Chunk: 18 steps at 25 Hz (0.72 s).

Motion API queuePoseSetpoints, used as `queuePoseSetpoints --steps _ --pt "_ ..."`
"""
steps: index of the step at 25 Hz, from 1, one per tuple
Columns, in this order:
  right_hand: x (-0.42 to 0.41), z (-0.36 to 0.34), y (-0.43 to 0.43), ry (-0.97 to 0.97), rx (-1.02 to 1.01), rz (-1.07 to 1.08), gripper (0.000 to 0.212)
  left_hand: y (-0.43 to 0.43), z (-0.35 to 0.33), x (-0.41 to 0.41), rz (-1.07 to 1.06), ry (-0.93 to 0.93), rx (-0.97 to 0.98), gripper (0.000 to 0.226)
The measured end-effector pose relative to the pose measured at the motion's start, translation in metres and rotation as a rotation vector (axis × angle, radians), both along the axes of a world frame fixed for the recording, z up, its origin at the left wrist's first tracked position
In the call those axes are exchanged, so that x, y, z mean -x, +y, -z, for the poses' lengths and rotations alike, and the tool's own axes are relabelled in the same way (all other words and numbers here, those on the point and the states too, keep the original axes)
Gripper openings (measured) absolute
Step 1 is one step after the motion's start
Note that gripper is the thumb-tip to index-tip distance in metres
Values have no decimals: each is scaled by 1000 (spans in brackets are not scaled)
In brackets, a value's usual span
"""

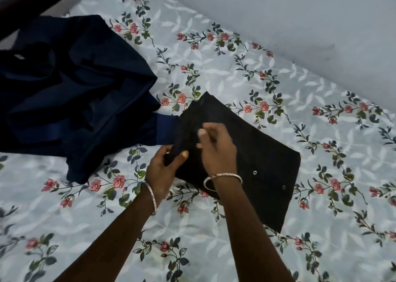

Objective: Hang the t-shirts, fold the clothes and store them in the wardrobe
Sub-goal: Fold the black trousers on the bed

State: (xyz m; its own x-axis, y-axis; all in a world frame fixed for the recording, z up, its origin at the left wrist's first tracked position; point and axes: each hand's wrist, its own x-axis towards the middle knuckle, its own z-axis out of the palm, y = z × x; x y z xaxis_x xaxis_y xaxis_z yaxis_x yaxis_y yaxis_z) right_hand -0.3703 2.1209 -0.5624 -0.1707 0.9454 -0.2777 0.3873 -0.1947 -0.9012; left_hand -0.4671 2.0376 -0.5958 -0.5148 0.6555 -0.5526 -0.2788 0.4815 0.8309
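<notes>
Left hand (162, 168) is clamped on the near-left edge of the folded black garment (263, 159), thumb on top. Right hand (216, 148) sits curled over the top fold, but it's blurry so can't tell if it's actually gripping. Garment's lying flat on the floral bed sheet (235, 67), w/ a heap of navy clothes (75, 88) touching its left corner.

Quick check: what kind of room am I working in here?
Probably a bedroom: a black garment and navy clothes lie on a floral bedsheet, with a plain wall alongside.
</notes>
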Motion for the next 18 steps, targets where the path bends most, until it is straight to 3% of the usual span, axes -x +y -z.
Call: queuePoseSetpoints --steps 2,4,6,7,11,14,16,18 --pt "-33 2 7 -120 -73 177 8 -6 13 -2 24 338 131 40" --pt "-68 0 15 -245 -92 305 9 -8 20 -4 13 449 220 68" --pt "-93 0 21 -269 -21 332 21 -2 21 -2 -32 310 240 85" --pt "-102 3 22 -267 23 283 32 3 18 -1 -45 203 238 82" --pt "-95 8 12 -314 -14 -176 87 28 7 1 -6 -232 239 32" --pt "-69 11 -8 -506 -74 -565 126 36 0 0 -71 -405 216 28" --pt "-59 22 -24 -666 -165 -652 137 38 -7 -4 -113 -438 190 27" --pt "-56 33 -36 -687 -273 -545 130 39 -20 -12 -162 -452 155 26"
